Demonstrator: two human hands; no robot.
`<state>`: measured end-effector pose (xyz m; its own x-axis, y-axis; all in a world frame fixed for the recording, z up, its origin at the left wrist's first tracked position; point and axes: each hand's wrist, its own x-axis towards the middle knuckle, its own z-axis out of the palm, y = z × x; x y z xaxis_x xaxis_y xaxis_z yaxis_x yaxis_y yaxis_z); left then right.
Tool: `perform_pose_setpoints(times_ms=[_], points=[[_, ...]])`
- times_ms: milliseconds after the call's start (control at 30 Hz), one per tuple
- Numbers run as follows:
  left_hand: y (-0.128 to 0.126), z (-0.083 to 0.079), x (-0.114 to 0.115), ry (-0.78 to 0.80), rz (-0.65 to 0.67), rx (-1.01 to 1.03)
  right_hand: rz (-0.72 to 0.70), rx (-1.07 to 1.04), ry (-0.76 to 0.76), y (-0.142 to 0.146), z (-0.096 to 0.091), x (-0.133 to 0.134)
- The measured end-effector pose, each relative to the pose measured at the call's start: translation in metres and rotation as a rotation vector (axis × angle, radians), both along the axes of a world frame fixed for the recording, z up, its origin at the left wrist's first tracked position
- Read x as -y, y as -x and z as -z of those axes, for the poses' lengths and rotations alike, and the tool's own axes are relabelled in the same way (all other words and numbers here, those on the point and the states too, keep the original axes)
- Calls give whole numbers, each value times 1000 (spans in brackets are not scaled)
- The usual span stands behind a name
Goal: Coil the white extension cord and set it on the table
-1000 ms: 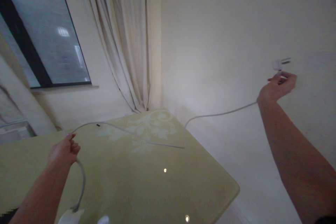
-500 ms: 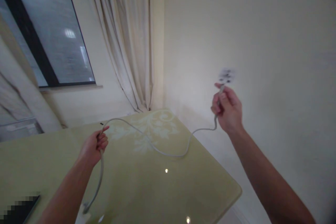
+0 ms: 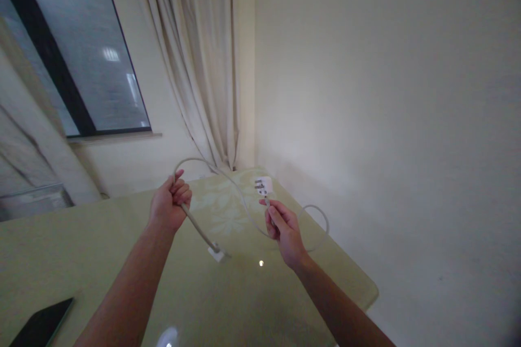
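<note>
Plug: shifted from frame right to centre, clear of the wall; cord consequently slack, looped over the worktop. Right hand: fingers pinching cord below plug. Left hand: fingers closed around cord, left of centre

Both bare forearms reach forward from the lower edge, angling inward. The left hand is curled in a loose fist, its fingers facing the right hand, which pinches between thumb and bent fingers, one fingertip jutting leftward. The hands are apart.
</note>
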<state>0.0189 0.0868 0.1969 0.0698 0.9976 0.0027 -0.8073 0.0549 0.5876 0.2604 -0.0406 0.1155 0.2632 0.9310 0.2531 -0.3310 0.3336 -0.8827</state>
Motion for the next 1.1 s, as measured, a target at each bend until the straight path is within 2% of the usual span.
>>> perform_pose_setpoints(times_ms=[200,300,367,433,500,567,633,733,833,900,1000,1067,1100], points=[[30,43,-4,81,-5,10,75,-19,38,-15,12,8],[53,65,0,108,-32,-111,68,37,50,-19,19,14],[69,86,3,149,-112,-293,37,85,76,-20,25,18],[84,112,7,196,-260,-514,-22,124,115,-19,32,19],[94,140,11,210,-403,-785,-93,160,146,-16,41,17],[99,162,15,182,-476,-1083,-154,215,143,-9,51,11],[99,177,18,169,-499,-1277,-176,304,104,-2,61,5],[92,193,25,150,-523,-1420,-130,454,42,5,76,-1],[83,214,37,23,-590,-1705,-60,523,50,2,86,-2],[80,232,49,-176,-504,-1811,-29,529,91,-4,89,-3],[82,251,68,-539,-154,-1768,-30,502,177,-16,92,-4],[87,256,81,-675,7,-1769,-48,441,231,-23,94,-6],[89,256,87,-701,45,-1782,-48,406,247,-26,95,-7]])
